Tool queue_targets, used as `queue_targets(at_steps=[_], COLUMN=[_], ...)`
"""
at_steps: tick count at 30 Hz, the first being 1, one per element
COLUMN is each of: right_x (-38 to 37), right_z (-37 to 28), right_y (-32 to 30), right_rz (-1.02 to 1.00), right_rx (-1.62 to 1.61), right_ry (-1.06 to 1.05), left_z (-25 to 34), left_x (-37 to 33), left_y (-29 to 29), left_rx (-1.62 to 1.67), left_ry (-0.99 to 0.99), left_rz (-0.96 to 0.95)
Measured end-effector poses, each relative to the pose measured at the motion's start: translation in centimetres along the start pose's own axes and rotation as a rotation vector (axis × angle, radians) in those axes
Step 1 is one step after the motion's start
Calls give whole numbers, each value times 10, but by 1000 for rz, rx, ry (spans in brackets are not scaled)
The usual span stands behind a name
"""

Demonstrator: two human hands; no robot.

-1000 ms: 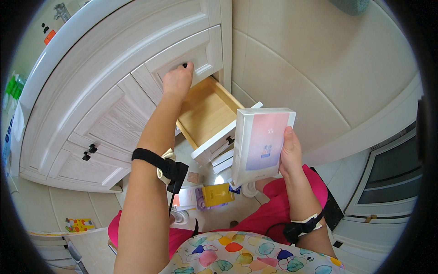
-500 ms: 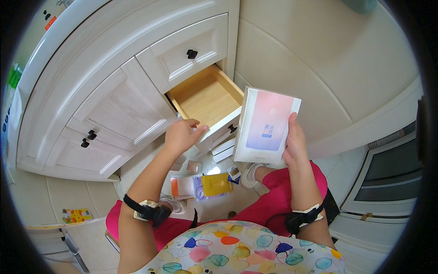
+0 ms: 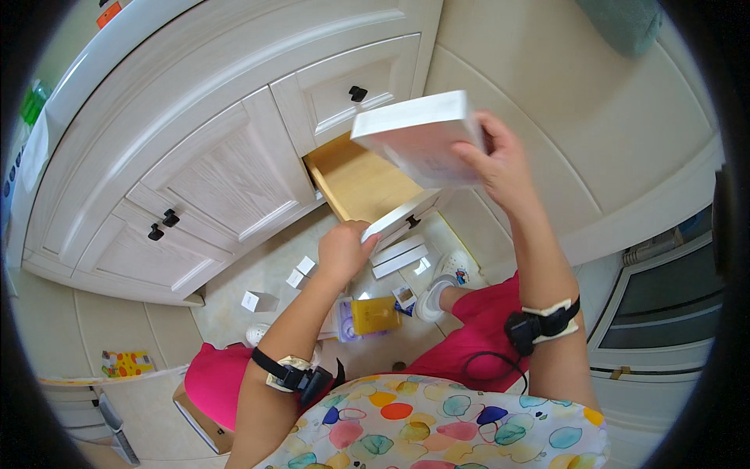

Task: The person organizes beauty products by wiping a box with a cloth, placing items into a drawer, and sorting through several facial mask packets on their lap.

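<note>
My right hand (image 3: pixel 500 160) grips a flat white and pink box (image 3: pixel 418 129) by one end, thumb across its face. The box is tilted in the air over the far right part of a pulled-out drawer (image 3: pixel 363 187). Bare light wood shows inside the drawer, though the box hides part of it. At the drawer's near left corner, my left hand (image 3: pixel 344 248) is closed on the top edge of the white front panel, its fingers partly hidden.
On the tiled floor lie a yellow packet (image 3: pixel 375 315), long white boxes (image 3: pixel 400 256) and several small white boxes (image 3: pixel 259 302). White cabinet doors (image 3: pixel 226 168) with black knobs stand left of the drawer. An open carton (image 3: pixel 201 422) sits at lower left.
My right hand has raised the box from beside the drawer to above it, tipping it so a white side shows. My left hand has closed over the drawer's front edge.
</note>
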State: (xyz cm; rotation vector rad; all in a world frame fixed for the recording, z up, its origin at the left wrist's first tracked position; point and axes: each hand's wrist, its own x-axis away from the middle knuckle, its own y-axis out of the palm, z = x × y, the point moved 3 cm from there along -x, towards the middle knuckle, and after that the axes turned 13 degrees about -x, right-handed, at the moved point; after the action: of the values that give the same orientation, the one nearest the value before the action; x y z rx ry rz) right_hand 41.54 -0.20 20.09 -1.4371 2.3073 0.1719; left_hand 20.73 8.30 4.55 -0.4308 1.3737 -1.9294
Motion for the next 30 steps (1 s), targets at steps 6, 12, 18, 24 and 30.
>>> queue_targets(at_steps=[6,12,18,24,30], right_x=[-48,-72,-83,-86,-93], right_z=[31,108,163,192,212], right_y=[45,73,100,120,130], right_rz=[-334,-549,-618,-753,-795], right_rx=[224,610,883,1108,1162], right_ry=[34,-38,-86,-180,-153], left_z=[3,0,-3,-4,-5], left_x=[1,1,1,1,0], left_y=[4,4,7,9,6], left_rx=[51,58,87,74,60], left_ry=[4,5,3,4,-4], left_rz=[21,14,36,40,-4])
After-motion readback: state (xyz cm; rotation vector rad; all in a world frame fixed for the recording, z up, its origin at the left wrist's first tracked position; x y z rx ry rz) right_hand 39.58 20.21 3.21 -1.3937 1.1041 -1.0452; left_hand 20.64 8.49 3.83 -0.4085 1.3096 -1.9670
